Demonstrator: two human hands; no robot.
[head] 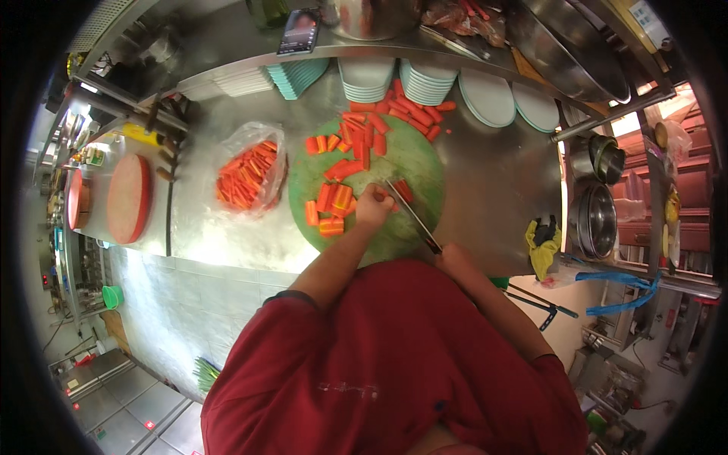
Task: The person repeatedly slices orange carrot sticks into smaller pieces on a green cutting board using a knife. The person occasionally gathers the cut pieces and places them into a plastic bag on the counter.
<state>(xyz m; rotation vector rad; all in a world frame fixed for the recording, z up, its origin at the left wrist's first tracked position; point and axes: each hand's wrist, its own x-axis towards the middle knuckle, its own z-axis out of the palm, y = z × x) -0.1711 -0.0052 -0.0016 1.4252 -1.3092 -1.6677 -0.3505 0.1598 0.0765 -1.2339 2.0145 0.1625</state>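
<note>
My right hand (453, 259) grips the handle of a kitchen knife (414, 216), its blade angled up and left over a round green cutting board (424, 151). Just left of the blade, my left hand (375, 203) is bent over the board; whether its fingers hold anything is hidden. Cut carrot slices (403, 191) lie right of the blade tip. Carrot chunks (335, 199) sit left of my left hand, with more carrot pieces (361, 139) at the board's far side. Whole peeled carrots (415, 114) are piled behind the board. A clear plastic bag (277, 136) holding carrot sticks (247, 175) stands to the left.
Stacked light dishes (367, 82) and oval plates (487, 98) stand under a steel shelf (392, 48), which bears a phone (298, 32) and large metal bowls (569, 51). A yellow-green cloth (542, 247) hangs at the right edge. A round pink board (128, 199) stands at the left.
</note>
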